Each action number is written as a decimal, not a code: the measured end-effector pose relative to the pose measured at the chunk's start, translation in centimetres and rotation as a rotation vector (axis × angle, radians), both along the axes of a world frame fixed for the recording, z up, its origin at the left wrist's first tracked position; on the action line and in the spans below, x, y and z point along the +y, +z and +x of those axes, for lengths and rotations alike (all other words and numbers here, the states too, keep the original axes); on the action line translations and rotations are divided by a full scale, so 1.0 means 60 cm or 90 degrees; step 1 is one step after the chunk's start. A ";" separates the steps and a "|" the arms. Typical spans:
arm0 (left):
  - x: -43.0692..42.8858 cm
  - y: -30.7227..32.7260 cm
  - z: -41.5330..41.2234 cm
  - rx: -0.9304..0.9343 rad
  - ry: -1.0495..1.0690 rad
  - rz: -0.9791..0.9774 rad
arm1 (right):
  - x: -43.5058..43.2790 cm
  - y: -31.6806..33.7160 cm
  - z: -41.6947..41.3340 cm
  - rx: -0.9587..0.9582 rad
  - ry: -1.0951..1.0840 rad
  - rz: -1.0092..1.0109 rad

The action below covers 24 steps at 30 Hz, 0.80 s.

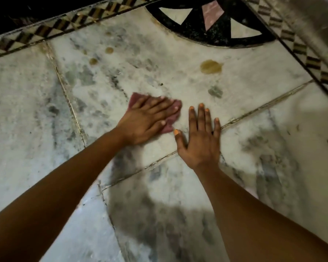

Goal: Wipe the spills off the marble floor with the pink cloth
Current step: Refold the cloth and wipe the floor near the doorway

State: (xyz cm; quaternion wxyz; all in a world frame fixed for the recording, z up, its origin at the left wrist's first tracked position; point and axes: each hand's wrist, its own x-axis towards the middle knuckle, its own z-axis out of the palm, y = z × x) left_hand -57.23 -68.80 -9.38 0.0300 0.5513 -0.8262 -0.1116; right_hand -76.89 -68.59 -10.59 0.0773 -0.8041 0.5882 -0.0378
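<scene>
We see a white marble floor [178, 86] mottled with grey and dark smudges. The cloth [171, 118] is dusty pink. The spills are yellowish brown: one large blot [211, 67] and two small spots [109, 50] [93, 61]. A border band [45, 31] carries black, brown and cream triangles, and a black curved inlay [206, 33] holds white and pink wedges.
</scene>
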 end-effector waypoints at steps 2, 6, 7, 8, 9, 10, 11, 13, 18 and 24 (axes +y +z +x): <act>0.029 -0.004 0.065 -0.015 0.010 -0.005 | 0.000 0.000 -0.001 0.007 0.001 0.006; -0.055 -0.004 0.117 -0.018 0.261 -0.013 | 0.000 -0.001 -0.001 0.010 -0.001 0.006; -0.081 -0.003 0.099 -0.015 0.313 -0.013 | 0.000 0.000 0.000 0.014 -0.001 0.009; -0.101 -0.001 0.074 -0.016 0.338 -0.011 | 0.001 -0.001 0.001 0.020 0.001 0.013; -0.108 -0.001 0.045 -0.016 0.331 -0.009 | 0.002 -0.002 0.001 0.021 0.003 0.013; -0.100 -0.004 0.014 -0.019 0.293 -0.012 | 0.002 -0.002 0.001 0.014 0.003 0.009; -0.077 -0.005 -0.013 -0.021 0.237 -0.017 | 0.001 -0.001 0.001 0.005 0.003 0.005; -0.003 -0.002 -0.035 -0.024 0.120 -0.019 | -0.001 0.000 0.001 -0.009 0.000 0.004; 0.115 -0.002 0.088 -0.036 0.075 -0.009 | -0.001 -0.006 -0.001 -0.012 0.003 -0.015; 0.027 0.005 0.103 -0.048 0.402 0.016 | -0.001 -0.005 -0.001 0.015 0.019 -0.010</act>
